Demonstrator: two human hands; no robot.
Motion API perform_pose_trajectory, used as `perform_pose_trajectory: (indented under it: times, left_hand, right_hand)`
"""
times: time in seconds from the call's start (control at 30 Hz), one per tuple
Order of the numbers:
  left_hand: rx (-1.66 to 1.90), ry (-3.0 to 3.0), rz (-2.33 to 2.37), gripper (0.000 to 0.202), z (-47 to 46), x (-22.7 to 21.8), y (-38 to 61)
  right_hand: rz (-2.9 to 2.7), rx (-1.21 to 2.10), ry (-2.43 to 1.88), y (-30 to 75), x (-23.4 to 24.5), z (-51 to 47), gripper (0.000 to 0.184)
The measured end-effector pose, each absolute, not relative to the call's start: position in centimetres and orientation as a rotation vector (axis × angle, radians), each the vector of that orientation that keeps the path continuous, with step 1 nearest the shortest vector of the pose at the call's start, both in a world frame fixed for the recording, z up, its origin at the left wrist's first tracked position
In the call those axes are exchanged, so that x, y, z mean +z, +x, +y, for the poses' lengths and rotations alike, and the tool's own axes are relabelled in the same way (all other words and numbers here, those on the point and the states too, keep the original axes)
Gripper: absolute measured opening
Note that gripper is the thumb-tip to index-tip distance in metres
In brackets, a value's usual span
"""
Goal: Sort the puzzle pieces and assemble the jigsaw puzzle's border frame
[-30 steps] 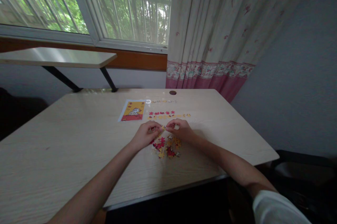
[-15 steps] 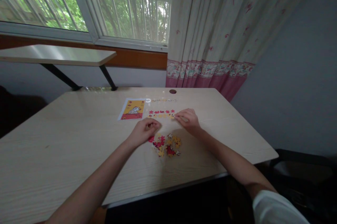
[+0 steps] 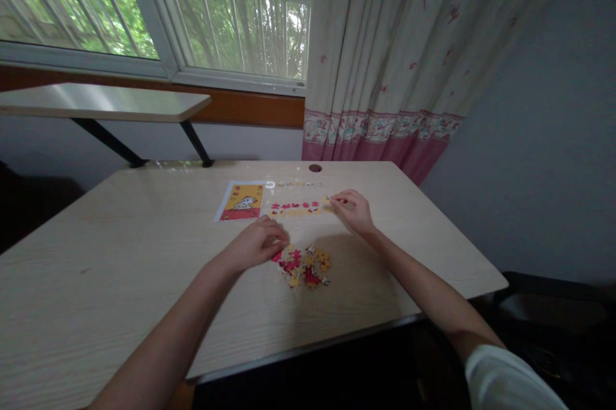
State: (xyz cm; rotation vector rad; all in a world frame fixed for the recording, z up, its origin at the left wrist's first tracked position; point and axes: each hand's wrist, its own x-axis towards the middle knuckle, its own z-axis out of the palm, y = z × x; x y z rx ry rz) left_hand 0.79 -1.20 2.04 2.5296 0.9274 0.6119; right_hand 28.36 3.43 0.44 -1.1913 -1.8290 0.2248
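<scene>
Between the thumb and fingers of my right hand [image 3: 353, 210] is a small yellow puzzle piece [image 3: 327, 198], held just past the right end of the laid-out rows. My left hand [image 3: 257, 243] is closed, its fingertips drawn together at the upper left edge of a loose pile of puzzle pieces [image 3: 310, 261]; what they hold, if anything, is hidden. Red, yellow and white pieces overlap in that pile. Beyond it lie a row of red pieces [image 3: 293, 205], a row of yellow pieces [image 3: 294, 212] and a farther row of pale pieces [image 3: 301, 184].
A picture card [image 3: 243, 201] with a white animal on yellow and red lies left of the rows. The wooden desk [image 3: 144, 256] has a round cable hole [image 3: 315, 168] and a raised shelf [image 3: 106, 102]. A curtain [image 3: 380, 89] hangs behind.
My right hand has moved right and slightly away from me, off the yellow row, carrying the piece. My left hand has shifted a little left and nearer.
</scene>
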Motion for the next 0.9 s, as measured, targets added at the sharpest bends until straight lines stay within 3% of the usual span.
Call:
perform_pose_trajectory:
  times: [0.1, 0.3, 0.57, 0.9]
  left_hand:
    - [0.574, 2.524, 0.894, 0.016, -1.4, 2.2, 0.8]
    - [0.465, 2.538, 0.894, 0.016, -1.3, 1.6, 0.6]
    - [0.446, 2.568, 0.867, 0.013, -1.2, 1.6, 0.9]
    - [0.432, 2.568, 0.886, 0.012, -1.5, 1.8, 1.0]
  right_hand:
    - [-1.790, 0.360, -1.339, 29.2, 0.0, 6.8, 0.026]
    - [-1.855, 0.283, -1.690, 30.8, -1.0, 13.1, 0.024]
    - [-1.922, 0.260, -1.815, 30.6, -2.1, 15.6, 0.016]
    - [-1.952, 0.229, -1.811, 30.1, -2.5, 15.8, 0.021]
